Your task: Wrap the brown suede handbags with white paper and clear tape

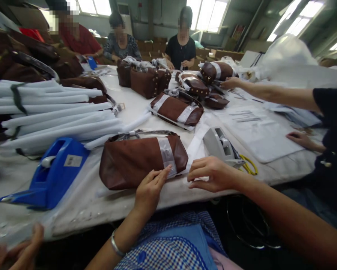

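Note:
A brown leather bag (131,161) lies on its side in front of me, with a translucent wrapping band (166,152) around its right part. My left hand (150,189) rests its outstretched fingers on the lower end of that band, pressed flat rather than gripping. Just past the bag's right end, my right hand (210,174) is curled, thumb and fingertips close together; what lies between them, if anything, I cannot make out. Behind it stands a grey tape dispenser (219,144), with yellow-handled scissors (248,165) beside it.
A blue tape dispenser (58,172) and bundled white rolls (67,116) lie left. Beyond are a banded brown bag (176,108) and several more bags. A co-worker's arm (275,93) reaches in from the right; another person's hand (24,251) shows at lower left. Several people stand opposite.

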Demonstrator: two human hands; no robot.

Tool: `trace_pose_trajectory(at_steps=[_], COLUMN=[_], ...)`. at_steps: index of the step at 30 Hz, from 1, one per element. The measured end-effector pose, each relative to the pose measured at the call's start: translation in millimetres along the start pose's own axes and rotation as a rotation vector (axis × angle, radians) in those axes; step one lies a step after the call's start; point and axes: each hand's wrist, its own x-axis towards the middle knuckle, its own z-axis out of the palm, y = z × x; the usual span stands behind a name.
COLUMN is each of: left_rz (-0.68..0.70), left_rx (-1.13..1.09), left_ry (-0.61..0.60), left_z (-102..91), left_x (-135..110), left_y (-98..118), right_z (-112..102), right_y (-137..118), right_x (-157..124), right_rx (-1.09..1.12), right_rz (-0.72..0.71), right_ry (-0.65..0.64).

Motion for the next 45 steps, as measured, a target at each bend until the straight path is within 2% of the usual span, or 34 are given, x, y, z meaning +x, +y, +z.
trace_pose_trajectory(at_steps=[4,10,16,20,28,33,36,38,42,44,45], left_rz=[-0.011,0.006,0.022,0.097,0.24,0.248,0.229,0.213,0.174,0.155,0.153], left_rx=[-0.005,-0.021,0.008,0.064,0.167,0.202,0.193,0.183,0.138,0.151,0.184], left_ry=[0.004,0.014,-0.001,0.039,0.09,0.082,0.089,0.086,0.097,0.104,0.107], left_z=[1.9,6.3,7.3,6.5,5.1,5.8,3.3,1.5,3.0,6.7,8.9], left_x=[-1.5,-3.2,-4.4,-5.7,-7.4,-6.8,-6.3,-5.9,-5.5,-6.1,-6.4], left_y=[-0.3,-2.2,-2.5,-5.6,-13.1,-13.0,-10.4,-9.5,-10.0,-7.7,-5.5], right_z=[2.6,6.2,8.5,9.4,9.8,8.1,-4.2,-19.6,-45.0,-39.2,-29.4], right_y=[23.8,49.2,45.1,38.7,32.4,29.4,45.4,62.8,86.7,81.8,76.1], right_x=[42.9,86.6,112.6,126.2,138.9,146.8,159.0,167.6,166.3,149.3,136.4], right_rx=[-0.077,-0.358,-0.56,-0.681,-0.747,-0.781,-0.8,-0.782,-0.717,-0.687,-0.652], right_rz=[-0.049,-0.051,-0.088,-0.119,-0.136,-0.143,-0.101,0.008,0.335,0.351,0.326], right_ry=[-0.091,-0.333,-0.504,-0.589,-0.612,-0.649,-0.616,-0.545,-0.165,0.01,0.086])
